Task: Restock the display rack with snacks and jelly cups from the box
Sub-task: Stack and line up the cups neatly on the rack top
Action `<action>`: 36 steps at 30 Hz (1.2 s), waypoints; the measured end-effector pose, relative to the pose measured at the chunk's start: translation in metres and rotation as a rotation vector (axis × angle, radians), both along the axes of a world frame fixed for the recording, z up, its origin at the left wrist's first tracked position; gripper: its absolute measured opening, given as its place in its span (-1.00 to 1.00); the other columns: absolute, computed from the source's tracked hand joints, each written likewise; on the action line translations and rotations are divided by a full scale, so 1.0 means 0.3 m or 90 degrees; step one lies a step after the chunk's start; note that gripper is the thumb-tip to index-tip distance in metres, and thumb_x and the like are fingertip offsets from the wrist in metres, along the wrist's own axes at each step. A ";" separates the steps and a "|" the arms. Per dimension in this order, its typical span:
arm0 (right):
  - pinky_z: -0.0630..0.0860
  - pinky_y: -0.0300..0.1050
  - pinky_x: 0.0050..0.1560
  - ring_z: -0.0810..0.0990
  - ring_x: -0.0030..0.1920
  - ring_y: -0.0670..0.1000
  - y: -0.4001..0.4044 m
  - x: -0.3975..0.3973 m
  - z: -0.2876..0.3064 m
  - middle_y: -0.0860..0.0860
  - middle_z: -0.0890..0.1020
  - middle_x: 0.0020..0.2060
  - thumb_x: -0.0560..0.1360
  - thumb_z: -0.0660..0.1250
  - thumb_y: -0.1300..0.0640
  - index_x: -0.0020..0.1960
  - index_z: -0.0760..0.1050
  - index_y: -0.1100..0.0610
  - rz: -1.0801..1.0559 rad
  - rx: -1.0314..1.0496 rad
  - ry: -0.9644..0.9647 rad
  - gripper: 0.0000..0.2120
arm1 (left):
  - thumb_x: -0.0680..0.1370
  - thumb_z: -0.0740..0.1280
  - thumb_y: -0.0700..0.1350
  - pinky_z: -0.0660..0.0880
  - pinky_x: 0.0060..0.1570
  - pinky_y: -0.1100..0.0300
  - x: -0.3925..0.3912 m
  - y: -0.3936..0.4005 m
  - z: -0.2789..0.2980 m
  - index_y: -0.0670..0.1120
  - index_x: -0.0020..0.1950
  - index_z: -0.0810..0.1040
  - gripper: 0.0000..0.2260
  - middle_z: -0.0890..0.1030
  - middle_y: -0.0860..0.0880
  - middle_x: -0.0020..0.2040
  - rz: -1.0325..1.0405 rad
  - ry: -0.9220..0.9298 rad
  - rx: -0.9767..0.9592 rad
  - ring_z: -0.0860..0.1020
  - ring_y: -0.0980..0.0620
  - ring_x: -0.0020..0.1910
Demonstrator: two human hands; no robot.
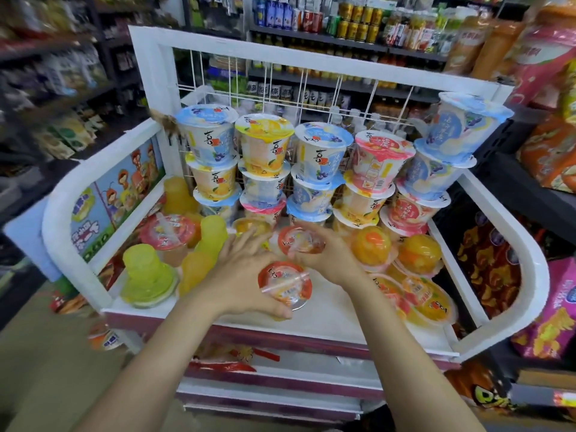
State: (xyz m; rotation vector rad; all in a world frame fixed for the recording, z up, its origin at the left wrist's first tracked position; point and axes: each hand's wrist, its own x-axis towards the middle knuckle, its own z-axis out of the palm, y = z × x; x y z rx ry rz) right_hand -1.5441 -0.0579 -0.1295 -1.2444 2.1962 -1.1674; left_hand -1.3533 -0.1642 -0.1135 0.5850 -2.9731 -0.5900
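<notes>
A white display rack (78,232) holds stacked jelly cups (265,151) against its wire back. My left hand (240,272) holds a red-lidded jelly cup (285,286) just above the white shelf, thumb under it and fingers spread over it. My right hand (330,260) grips another red-lidded jelly cup (299,241) a little farther back, in front of the stacks. Loose orange jelly cups (371,244) lie to the right on the shelf. The box is not in view.
Green and yellow jelly shapes (146,272) and a red-lidded cup (166,233) sit at the shelf's left. Snack bags (548,310) hang at the right. Drink shelves (352,20) stand behind the rack. Lower rack tiers (271,366) show below.
</notes>
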 end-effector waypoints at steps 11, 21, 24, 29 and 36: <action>0.46 -0.22 0.06 0.56 0.16 -0.01 0.008 -0.017 -0.021 0.02 0.61 0.17 0.31 0.60 -0.04 0.38 0.48 0.11 -0.155 -0.023 0.037 -0.30 | 0.13 0.46 0.46 -0.14 0.51 0.07 -0.030 0.014 -0.006 0.03 0.31 0.54 -0.14 0.15 0.12 0.57 -0.024 0.039 -0.032 -0.11 0.14 0.54; 0.31 -0.32 0.11 0.44 0.17 -0.14 0.125 -0.022 0.021 0.00 0.45 0.38 0.52 0.43 -0.03 0.50 0.35 -0.02 -0.144 -0.019 0.070 -0.42 | 0.09 0.28 0.52 0.02 0.51 0.11 -0.105 0.080 -0.006 -0.03 0.32 0.54 -0.05 0.27 0.09 0.51 -0.045 0.093 -0.039 0.03 0.08 0.53; 0.50 -0.15 0.16 0.56 0.16 -0.11 0.216 -0.010 0.045 -0.09 0.57 0.25 0.55 0.38 -0.05 0.37 0.49 -0.05 -0.171 -0.049 0.086 -0.60 | 0.11 0.29 0.53 0.15 0.44 0.12 -0.144 0.123 -0.004 0.00 0.41 0.46 -0.01 0.28 0.09 0.46 -0.039 0.077 -0.037 0.14 0.07 0.46; 0.43 -0.45 -0.13 0.55 -0.10 -0.32 0.359 0.002 0.036 -0.30 0.61 -0.18 0.55 0.38 0.12 0.02 0.67 0.05 -0.204 -0.104 0.135 -0.89 | 0.19 0.50 0.39 0.41 0.09 0.20 -0.203 0.193 -0.020 0.12 0.43 0.39 -0.13 0.39 0.11 0.27 -0.001 0.077 0.045 0.43 0.08 0.25; 0.48 0.02 0.16 0.54 0.08 -0.09 0.409 0.022 -0.084 -0.16 0.64 0.03 0.54 0.22 -0.17 0.21 0.60 -0.02 -0.178 -0.093 0.170 -0.63 | 0.22 0.65 0.12 0.47 0.10 0.28 -0.212 0.231 -0.087 0.07 0.42 0.24 -0.11 0.45 0.16 0.20 0.066 0.186 0.274 0.51 0.15 0.13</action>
